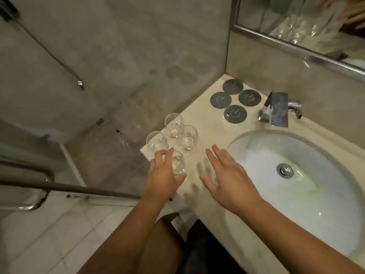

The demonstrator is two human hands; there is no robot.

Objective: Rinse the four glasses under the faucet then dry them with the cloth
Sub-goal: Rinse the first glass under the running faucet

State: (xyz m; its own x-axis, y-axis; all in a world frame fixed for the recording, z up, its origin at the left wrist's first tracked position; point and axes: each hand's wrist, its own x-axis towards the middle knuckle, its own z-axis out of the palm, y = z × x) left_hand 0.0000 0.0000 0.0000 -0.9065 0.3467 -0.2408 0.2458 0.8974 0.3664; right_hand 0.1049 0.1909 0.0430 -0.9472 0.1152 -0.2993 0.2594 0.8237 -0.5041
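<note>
So over on the far left there was a glass shower door with a metal handle, and tiled floor below it. Moving right, the beige countertop started, and four clear glasses sat upright in a cluster at its left edge: one at the back, one at the left edge, one on the right, and the nearest one. The left hand was curled around that nearest glass, fingers loosely spread, thumb on the right side of it; couldn't tell if it was actually gripping yet or just touching. The right hand was just beside it, flat and open, fingers splayed, holding nothing, hovering over the counter with its shadow underneath. Behind, four round grey coasters lay in a diamond near the wall corner. Then the chrome faucet, no water visible running, over the white oval sink with its metal drain. Mirror at the top right
</note>
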